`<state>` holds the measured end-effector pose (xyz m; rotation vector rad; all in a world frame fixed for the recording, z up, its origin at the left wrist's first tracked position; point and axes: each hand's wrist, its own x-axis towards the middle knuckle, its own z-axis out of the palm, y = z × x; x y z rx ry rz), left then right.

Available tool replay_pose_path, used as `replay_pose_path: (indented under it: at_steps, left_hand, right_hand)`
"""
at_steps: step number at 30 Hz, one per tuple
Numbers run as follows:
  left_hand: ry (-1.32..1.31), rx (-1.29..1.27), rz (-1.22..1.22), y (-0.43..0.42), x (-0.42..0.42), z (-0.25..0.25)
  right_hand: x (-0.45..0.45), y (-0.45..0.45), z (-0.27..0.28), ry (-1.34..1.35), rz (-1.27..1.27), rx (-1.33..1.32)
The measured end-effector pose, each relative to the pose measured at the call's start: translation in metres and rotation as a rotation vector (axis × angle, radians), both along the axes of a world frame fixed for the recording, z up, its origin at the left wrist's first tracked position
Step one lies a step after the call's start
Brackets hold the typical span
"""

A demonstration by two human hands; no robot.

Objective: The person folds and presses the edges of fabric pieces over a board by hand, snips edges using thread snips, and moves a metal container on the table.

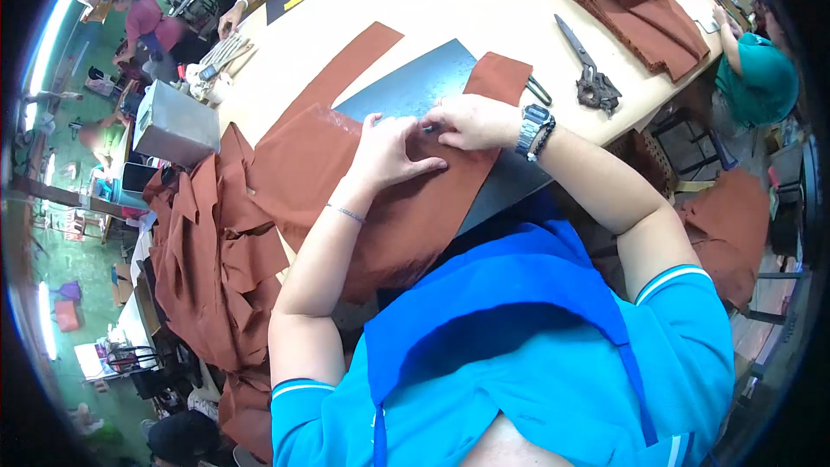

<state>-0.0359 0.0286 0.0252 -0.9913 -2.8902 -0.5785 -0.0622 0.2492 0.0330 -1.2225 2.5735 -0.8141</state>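
A reddish-brown sheet (363,199), leather or cloth, lies partly over a dark, shiny board (411,78) at the table's near edge. My left hand (393,153) rests on the sheet, thumb stretched to the right and apart from the fingers. Close beside it, my right hand (475,124) has its fingertips pinched together over the sheet. A small dark thing shows at those fingertips, too hidden to name. A brown strip (497,78) lies across the board just beyond my right hand. Another long strip (346,69) extends up the table on the left.
Large shears (584,65) lie right of the board, near a dark metal loop (538,91). Folded brown material (627,13) is at the far right; a crumpled heap (212,259) hangs at the left beside a metal box (177,125). Co-workers sit across and right.
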Motion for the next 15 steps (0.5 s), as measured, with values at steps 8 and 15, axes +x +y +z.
replay_pose_path:
  at_steps: [8,15]
  left_hand:
    - [0.039,0.032,-0.003,-0.026,-0.008,-0.013]
    - [0.283,-0.084,-0.133,-0.043,-0.011,-0.025]
  right_hand:
    - [0.000,0.009,-0.022,0.167,-0.019,-0.139]
    - [0.020,0.014,-0.038,0.495,0.010,-0.113]
